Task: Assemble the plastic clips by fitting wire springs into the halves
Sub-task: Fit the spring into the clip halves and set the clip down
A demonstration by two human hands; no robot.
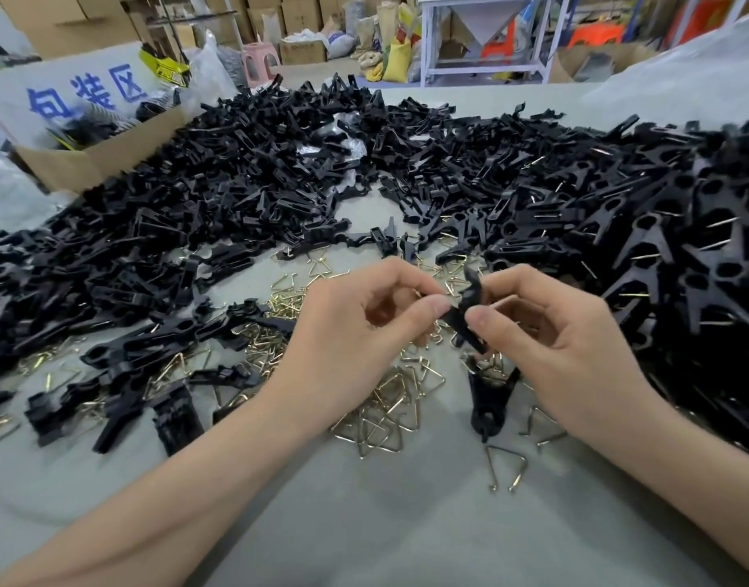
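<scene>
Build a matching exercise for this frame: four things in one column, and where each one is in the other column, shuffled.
Things
1. black clip
2. lone wire spring
3. cardboard box
4. pink stool

Places
A. in the background, beyond the table
B. pinched between left hand and right hand
C. far left, beside the pile of black halves
D. flat on the table, nearest the camera

Pairs: 1-B, 2-D, 3-C, 4-A
</scene>
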